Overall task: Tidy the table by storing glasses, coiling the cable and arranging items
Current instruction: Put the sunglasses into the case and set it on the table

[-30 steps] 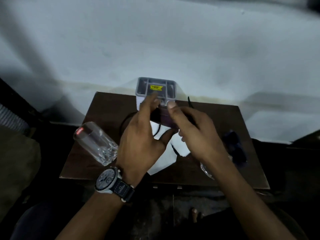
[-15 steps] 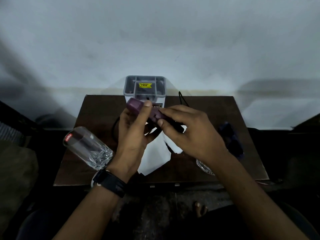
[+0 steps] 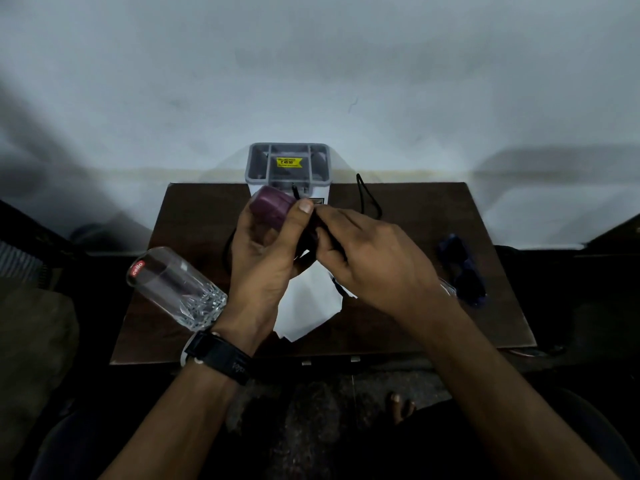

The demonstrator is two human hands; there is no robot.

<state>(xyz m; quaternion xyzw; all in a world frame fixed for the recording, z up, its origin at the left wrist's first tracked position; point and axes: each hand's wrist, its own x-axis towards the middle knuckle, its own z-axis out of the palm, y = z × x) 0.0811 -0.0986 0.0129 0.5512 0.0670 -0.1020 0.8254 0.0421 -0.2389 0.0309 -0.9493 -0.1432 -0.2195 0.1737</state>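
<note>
Where right hand (image 3: 374,258) overlaps, purple case (image 3: 272,207) end hidden.

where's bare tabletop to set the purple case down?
Freest: the far-left corner of the table, between the organizer and the tipped glass. Also the near-right strip, between the white paper and the sunglasses. Crowded: the centre, under both hands, with paper and black cable.

Dim, bluish cast, wide-angle edge warp, corners dark, prob. soft focus
</note>
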